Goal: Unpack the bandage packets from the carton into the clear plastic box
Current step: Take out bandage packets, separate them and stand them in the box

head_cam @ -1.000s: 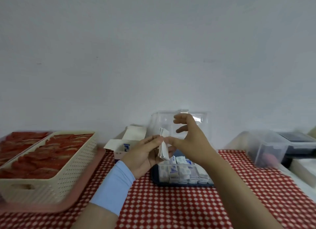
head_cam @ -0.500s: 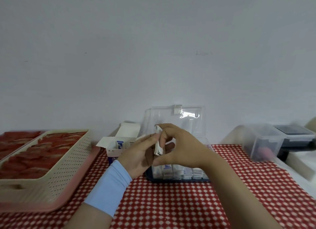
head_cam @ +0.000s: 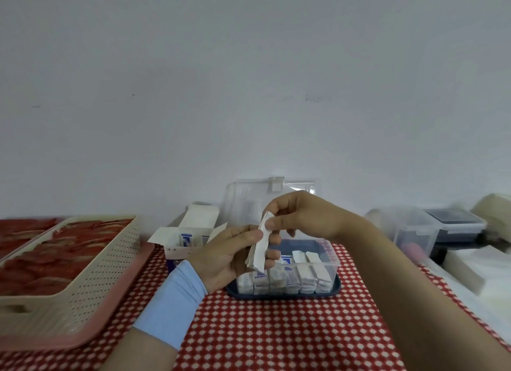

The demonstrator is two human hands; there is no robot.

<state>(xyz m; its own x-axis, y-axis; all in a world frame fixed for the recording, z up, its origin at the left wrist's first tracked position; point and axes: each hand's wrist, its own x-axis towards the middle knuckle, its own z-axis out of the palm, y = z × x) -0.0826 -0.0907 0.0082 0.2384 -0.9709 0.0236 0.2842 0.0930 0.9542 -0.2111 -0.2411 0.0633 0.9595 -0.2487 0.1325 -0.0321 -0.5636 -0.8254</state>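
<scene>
Both left hand [head_cam: 225, 255] and right hand [head_cam: 300, 218] pinch the packets [head_cam: 259, 250] by the clear box's [head_cam: 330, 262] nine-o'clock edge, where a slack grip could drop some outside.

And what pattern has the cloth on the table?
The tablecloth is red with small white checks; the head view shows it best.

Carton [head_cam: 184, 239] left of plastic box [head_cam: 329, 262]

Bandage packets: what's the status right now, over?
Left hand grips the packet stack. Right hand pinches its top edge. Clear plastic box part filled, lid up, nothing blocking.
</scene>
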